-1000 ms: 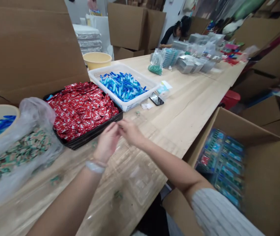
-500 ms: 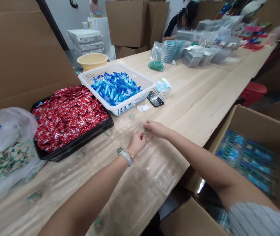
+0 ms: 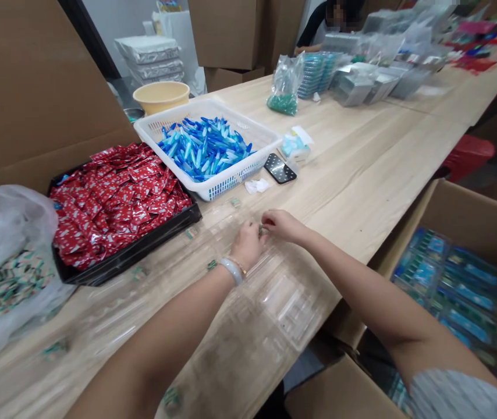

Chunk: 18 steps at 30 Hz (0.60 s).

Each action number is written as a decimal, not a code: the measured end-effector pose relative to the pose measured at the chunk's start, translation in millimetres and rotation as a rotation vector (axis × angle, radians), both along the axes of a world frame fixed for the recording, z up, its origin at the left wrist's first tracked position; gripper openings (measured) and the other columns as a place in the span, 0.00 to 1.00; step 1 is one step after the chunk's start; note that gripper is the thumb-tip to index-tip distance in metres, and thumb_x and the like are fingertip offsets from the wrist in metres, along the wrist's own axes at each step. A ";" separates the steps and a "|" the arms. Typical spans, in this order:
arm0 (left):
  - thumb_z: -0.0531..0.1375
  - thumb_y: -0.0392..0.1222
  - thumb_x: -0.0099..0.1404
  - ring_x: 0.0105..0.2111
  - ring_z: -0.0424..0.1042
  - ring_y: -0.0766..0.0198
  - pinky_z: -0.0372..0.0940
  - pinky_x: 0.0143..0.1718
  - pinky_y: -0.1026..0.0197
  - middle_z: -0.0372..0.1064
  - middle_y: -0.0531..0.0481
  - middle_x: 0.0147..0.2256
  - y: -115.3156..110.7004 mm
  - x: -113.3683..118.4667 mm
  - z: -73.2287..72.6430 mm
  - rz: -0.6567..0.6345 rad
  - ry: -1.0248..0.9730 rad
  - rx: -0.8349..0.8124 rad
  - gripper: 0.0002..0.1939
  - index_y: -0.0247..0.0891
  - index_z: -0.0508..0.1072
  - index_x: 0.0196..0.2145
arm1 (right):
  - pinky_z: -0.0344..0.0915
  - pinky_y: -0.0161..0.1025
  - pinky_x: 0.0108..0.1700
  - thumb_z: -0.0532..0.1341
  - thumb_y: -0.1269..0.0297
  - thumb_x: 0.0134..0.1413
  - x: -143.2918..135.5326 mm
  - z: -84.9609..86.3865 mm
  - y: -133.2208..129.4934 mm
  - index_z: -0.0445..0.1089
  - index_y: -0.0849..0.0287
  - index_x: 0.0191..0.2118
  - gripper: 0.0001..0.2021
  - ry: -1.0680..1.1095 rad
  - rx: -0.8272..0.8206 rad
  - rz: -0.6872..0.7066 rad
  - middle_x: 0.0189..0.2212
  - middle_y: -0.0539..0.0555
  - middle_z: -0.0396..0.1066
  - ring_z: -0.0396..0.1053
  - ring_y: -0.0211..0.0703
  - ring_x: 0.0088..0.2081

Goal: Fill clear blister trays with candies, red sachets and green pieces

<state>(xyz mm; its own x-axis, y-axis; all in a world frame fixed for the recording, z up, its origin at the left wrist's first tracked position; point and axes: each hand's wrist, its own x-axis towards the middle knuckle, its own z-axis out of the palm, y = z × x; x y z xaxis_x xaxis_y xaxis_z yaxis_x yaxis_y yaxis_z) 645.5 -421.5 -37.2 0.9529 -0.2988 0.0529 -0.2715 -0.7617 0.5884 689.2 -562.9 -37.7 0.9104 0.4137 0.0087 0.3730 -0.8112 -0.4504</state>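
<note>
My left hand (image 3: 248, 247), with a pale bangle at the wrist, is closed with its fingers curled; what lies inside is hidden. Close against it, my right hand (image 3: 282, 226) pinches a small green-and-tan piece (image 3: 261, 229) between its fingertips. Both hands are over clear plastic trays (image 3: 287, 311) laid out along the table. Similar small pieces sit in several of the trays, such as one green piece (image 3: 212, 265) beside my left wrist and another (image 3: 170, 398) near the bottom edge.
A black tray of red packets (image 3: 117, 203) and a white basket (image 3: 211, 192) of blue pens or pen-like sticks stand left. A plastic bag of green-and-tan pieces (image 3: 8, 285) lies far left. A phone-like black object (image 3: 280, 169) is beyond my hands. Right is a carton (image 3: 471, 215) with packed blue-green packages.
My left hand has moved up and right, so the two hands now meet around the small piece. The camera view has tilted slightly downward.
</note>
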 end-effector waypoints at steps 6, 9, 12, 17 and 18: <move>0.54 0.34 0.57 0.31 0.65 0.62 0.60 0.35 0.59 0.65 0.43 0.34 -5.1 20.9 -3.8 0.090 0.048 -0.001 0.06 0.33 0.71 0.31 | 0.55 0.31 0.31 0.55 0.73 0.46 -1.3 -9.3 -1.1 0.67 0.63 0.27 0.05 0.002 0.103 -0.077 0.24 0.51 0.66 0.61 0.35 0.28; 0.54 0.32 0.56 0.31 0.65 0.63 0.60 0.34 0.61 0.66 0.45 0.33 -4.4 24.4 -3.9 0.035 0.080 -0.017 0.07 0.34 0.72 0.29 | 0.53 0.30 0.28 0.54 0.73 0.46 -4.5 -10.7 -5.1 0.67 0.63 0.27 0.05 0.028 0.170 -0.106 0.22 0.49 0.64 0.60 0.34 0.25; 0.54 0.34 0.56 0.31 0.65 0.62 0.59 0.34 0.61 0.67 0.46 0.30 -5.7 25.6 -2.4 0.016 0.097 -0.027 0.07 0.35 0.72 0.28 | 0.53 0.29 0.27 0.56 0.70 0.46 -6.2 -12.6 -7.2 0.67 0.62 0.27 0.04 0.088 0.220 -0.095 0.20 0.48 0.62 0.58 0.33 0.24; 0.53 0.33 0.56 0.29 0.65 0.62 0.59 0.32 0.61 0.67 0.45 0.26 -6.2 22.6 0.8 0.041 0.105 -0.022 0.08 0.33 0.72 0.28 | 0.56 0.30 0.30 0.56 0.72 0.44 -6.3 -20.2 -6.9 0.69 0.63 0.28 0.05 0.005 0.194 -0.066 0.24 0.50 0.61 0.59 0.34 0.26; 0.52 0.32 0.56 0.29 0.65 0.62 0.59 0.33 0.61 0.67 0.45 0.27 -4.9 21.1 0.8 0.040 0.101 -0.021 0.09 0.33 0.72 0.29 | 0.57 0.31 0.31 0.56 0.73 0.45 -7.0 -22.4 -6.3 0.69 0.63 0.29 0.06 -0.024 0.185 -0.072 0.25 0.50 0.61 0.59 0.34 0.27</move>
<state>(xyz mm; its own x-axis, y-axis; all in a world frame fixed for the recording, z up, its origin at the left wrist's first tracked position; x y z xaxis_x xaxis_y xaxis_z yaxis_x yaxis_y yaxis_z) 666.6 -426.4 -36.3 0.9648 -0.2602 -0.0381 -0.1797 -0.7581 0.6269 682.3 -569.2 -60.0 0.9361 0.3371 0.1004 0.3294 -0.7400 -0.5864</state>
